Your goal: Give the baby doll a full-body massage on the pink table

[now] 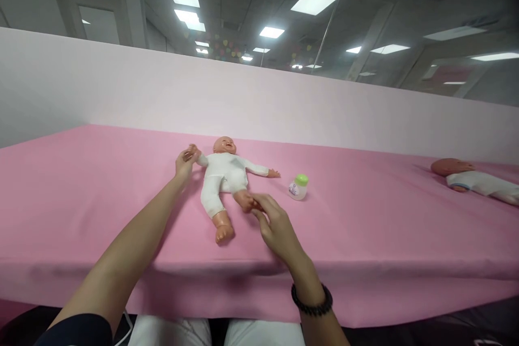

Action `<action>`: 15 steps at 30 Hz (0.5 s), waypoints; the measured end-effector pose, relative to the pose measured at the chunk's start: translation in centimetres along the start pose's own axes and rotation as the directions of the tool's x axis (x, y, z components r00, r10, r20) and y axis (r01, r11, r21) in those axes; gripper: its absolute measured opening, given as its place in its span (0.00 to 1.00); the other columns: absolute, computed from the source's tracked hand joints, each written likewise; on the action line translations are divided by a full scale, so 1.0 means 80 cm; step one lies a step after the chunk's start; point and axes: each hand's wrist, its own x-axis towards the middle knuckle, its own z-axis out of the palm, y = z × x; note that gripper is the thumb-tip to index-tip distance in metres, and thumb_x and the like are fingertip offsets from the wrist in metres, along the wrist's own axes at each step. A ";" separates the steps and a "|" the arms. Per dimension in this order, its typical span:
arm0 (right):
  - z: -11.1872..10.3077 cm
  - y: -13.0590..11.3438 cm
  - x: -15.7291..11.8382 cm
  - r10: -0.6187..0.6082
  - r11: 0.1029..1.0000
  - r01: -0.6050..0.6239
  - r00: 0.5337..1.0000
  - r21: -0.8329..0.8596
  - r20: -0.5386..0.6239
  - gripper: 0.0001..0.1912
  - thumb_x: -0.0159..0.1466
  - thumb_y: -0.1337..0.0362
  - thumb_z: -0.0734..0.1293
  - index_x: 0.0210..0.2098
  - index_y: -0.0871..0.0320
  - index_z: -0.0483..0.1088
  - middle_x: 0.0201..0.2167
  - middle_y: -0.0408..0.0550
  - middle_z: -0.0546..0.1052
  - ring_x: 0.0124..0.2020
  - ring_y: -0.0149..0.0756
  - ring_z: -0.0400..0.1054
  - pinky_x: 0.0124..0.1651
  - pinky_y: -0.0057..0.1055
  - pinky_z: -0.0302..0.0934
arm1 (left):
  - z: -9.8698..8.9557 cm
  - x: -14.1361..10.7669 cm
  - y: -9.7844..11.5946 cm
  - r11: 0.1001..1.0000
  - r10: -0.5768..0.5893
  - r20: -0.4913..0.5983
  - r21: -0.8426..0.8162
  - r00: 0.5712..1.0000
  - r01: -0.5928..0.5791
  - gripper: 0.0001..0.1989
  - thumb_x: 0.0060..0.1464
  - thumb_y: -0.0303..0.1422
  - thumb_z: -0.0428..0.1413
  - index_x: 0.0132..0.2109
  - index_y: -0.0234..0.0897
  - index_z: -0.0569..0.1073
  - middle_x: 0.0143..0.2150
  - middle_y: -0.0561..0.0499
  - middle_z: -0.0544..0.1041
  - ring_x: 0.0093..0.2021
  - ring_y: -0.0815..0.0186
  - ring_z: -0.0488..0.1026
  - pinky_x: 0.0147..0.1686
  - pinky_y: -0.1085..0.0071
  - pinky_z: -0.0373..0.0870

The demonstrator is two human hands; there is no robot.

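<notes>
A long table with pink cloth [365, 227] holds two plastic baby dolls in white suits and one small white bottle with a green cap [298, 187]. One doll [225, 173] lies on its back, its hand gripped by the left hand [186, 163] and its foot pinched by the right hand [273, 220]. The other doll [472, 175] lies far to the right.

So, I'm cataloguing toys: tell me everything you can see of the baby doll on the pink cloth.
The baby doll lies on its back on the pink cloth, head pointing away from the person. Its bald, laughing head looks like peach moulded plastic; a white long-sleeved suit leaves hands and feet bare. One arm stretches sideways; the other's hand is gripped by the person's left hand. The person's right hand pinches one foot, and the other foot rests on the cloth.
</notes>
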 end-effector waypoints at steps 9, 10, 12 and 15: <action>0.008 -0.012 0.063 -0.059 0.998 0.060 0.997 -0.029 0.050 0.18 0.66 0.75 0.56 0.51 0.55 0.69 0.46 0.49 0.74 0.48 0.40 0.68 0.51 0.39 0.65 | 0.021 -0.027 0.021 0.977 0.123 0.344 0.124 0.931 -0.175 0.11 0.53 0.35 0.59 0.44 0.39 0.74 0.46 0.47 0.78 0.47 0.59 0.73 0.51 0.62 0.68; 0.002 -0.010 0.046 -0.035 0.999 0.036 0.998 -0.023 0.049 0.18 0.66 0.74 0.56 0.51 0.54 0.68 0.46 0.49 0.74 0.48 0.39 0.69 0.51 0.38 0.65 | 0.013 -0.018 0.013 0.988 0.083 0.235 0.106 0.969 -0.110 0.10 0.53 0.35 0.59 0.43 0.39 0.73 0.46 0.46 0.77 0.47 0.60 0.73 0.50 0.63 0.68; -0.010 -0.003 0.004 0.017 1.000 -0.016 0.997 -0.010 0.073 0.18 0.67 0.74 0.55 0.52 0.53 0.68 0.47 0.49 0.73 0.48 0.39 0.69 0.51 0.37 0.66 | -0.005 0.001 -0.003 0.997 -0.039 -0.013 0.071 0.999 0.040 0.07 0.54 0.33 0.58 0.41 0.38 0.70 0.42 0.46 0.76 0.45 0.61 0.73 0.49 0.64 0.68; -0.025 0.009 -0.046 0.085 0.996 -0.083 0.991 -0.023 0.106 0.19 0.68 0.73 0.54 0.52 0.52 0.67 0.48 0.50 0.73 0.49 0.39 0.70 0.50 0.37 0.67 | -0.025 0.021 -0.024 0.979 -0.192 -0.225 0.029 0.955 0.203 0.04 0.55 0.31 0.56 0.37 0.39 0.66 0.35 0.50 0.72 0.41 0.63 0.72 0.46 0.64 0.69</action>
